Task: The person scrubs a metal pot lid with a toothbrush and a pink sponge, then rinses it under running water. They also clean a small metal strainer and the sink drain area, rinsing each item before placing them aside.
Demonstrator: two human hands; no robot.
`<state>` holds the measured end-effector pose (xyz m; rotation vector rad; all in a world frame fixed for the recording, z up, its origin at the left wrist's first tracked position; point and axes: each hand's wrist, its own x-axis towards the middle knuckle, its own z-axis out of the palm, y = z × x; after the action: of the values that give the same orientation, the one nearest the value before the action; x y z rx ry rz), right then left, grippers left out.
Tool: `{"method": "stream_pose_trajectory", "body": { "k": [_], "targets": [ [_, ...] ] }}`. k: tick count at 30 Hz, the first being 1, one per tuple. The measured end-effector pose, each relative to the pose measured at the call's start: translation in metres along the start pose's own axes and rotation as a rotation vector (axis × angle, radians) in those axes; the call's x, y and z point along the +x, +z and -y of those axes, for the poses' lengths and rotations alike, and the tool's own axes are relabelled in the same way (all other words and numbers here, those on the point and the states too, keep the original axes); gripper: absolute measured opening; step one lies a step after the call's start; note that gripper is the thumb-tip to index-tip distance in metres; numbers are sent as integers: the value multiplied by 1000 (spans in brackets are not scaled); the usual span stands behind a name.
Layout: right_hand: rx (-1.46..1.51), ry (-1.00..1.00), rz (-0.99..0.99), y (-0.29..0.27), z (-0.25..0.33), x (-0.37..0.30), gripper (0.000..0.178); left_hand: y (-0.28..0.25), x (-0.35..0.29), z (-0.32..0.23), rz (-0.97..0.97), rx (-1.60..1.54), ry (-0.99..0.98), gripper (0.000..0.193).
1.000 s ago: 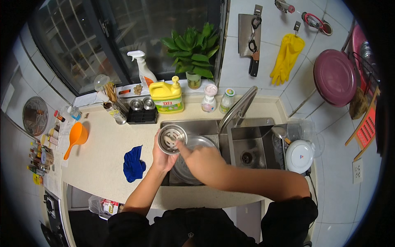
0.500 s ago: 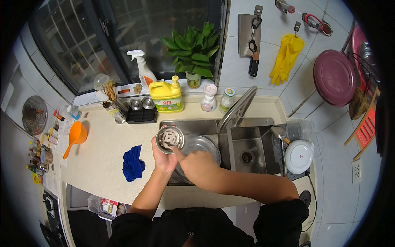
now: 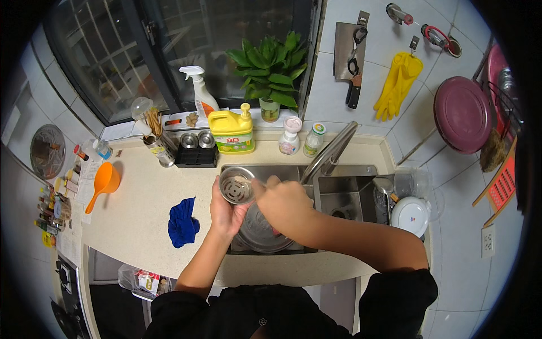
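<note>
Left hand (image 3: pixel 227 219) grips a slotted metal cup (image 3: pixel 236 189) from its left side and below, raised with its mouth turned up toward the person's head. Just right of the cup, the right hand (image 3: pixel 287 208) has its fingers bent near the rim; they are blurred, so whether they pinch anything cannot be told. Below both hands lies a round metal basin (image 3: pixel 254 234) in the sink (image 3: pixel 276 170); the tap (image 3: pixel 333 150) stands beyond the right hand, and a crumpled blue cloth (image 3: pixel 182 223) lies left of the left hand. Handling of the cup appears under way rather than finished, as it is held up with both hands about it; how much is done or left cannot be judged.
</note>
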<state>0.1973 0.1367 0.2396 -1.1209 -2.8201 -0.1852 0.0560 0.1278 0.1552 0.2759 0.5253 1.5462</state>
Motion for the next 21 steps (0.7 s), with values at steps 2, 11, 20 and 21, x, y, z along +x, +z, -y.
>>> {"method": "stream_pose_trajectory", "body": {
  "k": [2, 11, 20, 21],
  "targets": [
    [31, -44, 130, -6, -1, 1, 51, -10, 4, 3, -25, 26, 49, 43],
    [-119, -158, -53, 4, -10, 2, 30, -8, 6, -7, -22, 49, -150, 42],
    [-31, -400, -286, -21, -44, -7, 27, 2, -13, -32, 37, 88, -161, 42],
    [-21, -432, -320, -21, -46, -8, 27, 3, -15, -31, 20, 74, -157, 42]
  ]
}}
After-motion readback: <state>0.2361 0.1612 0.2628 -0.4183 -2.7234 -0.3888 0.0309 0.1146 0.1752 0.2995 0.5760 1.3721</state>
